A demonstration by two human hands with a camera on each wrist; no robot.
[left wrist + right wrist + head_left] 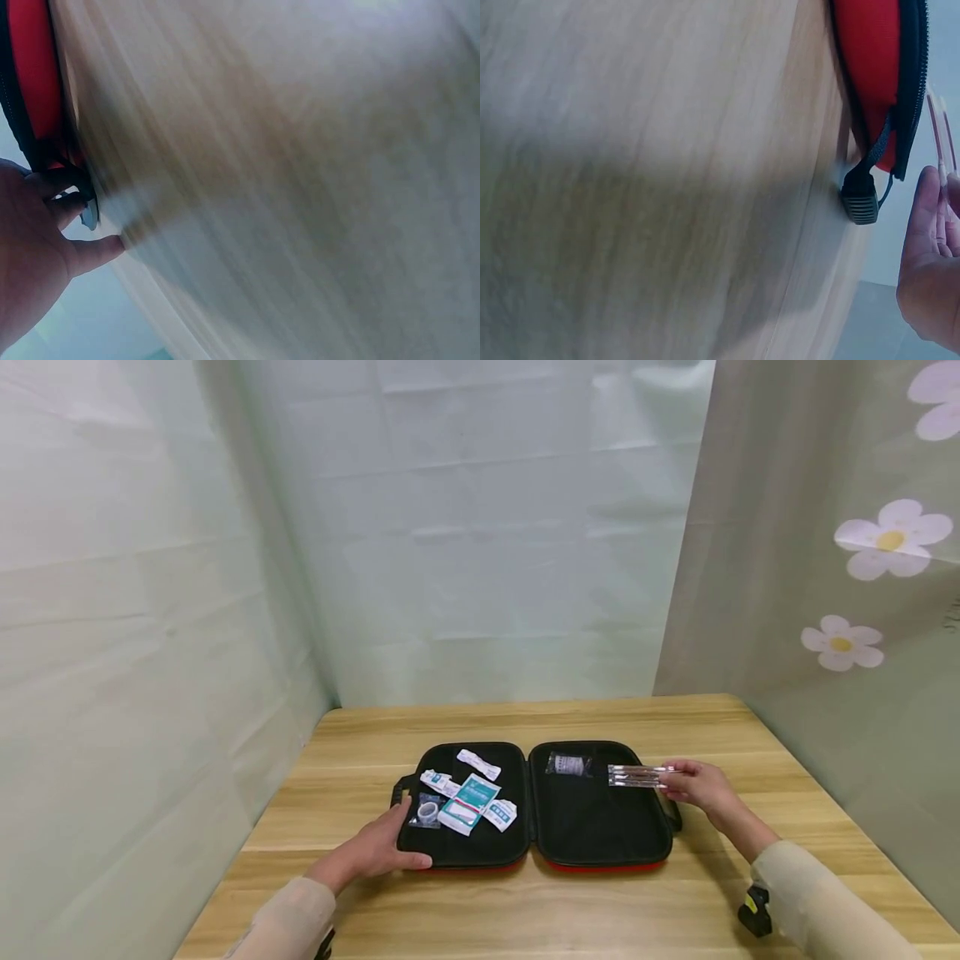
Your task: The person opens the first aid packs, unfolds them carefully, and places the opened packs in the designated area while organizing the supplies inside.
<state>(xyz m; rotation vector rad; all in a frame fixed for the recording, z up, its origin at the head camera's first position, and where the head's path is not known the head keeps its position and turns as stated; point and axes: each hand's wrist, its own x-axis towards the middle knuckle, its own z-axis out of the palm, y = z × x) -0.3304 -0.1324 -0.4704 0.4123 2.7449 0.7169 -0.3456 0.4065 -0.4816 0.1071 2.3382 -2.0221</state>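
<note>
A black-lined case [611, 831] with a red outside lies open flat on the table. My left hand [378, 843] rests at the left half's outer edge, thumb along the front corner. In the left wrist view, my fingers [105, 251] are spread beside the black handle, the little finger reaching toward the tabletop. My right hand [697, 785] pinches the right end of a clear pack of slim swabs [633, 776] over the case's right half. In the right wrist view, the swabs' thin reddish sticks [939, 127] rise between thumb and fingers.
The left half holds a green-and-white packet [468, 802], several small white packets [499, 814] and a bagged tape roll [427, 812]. A wrapped bandage roll [569, 765] lies at the back of the right half. Cloth walls [487, 568] surround the wooden table [585, 914].
</note>
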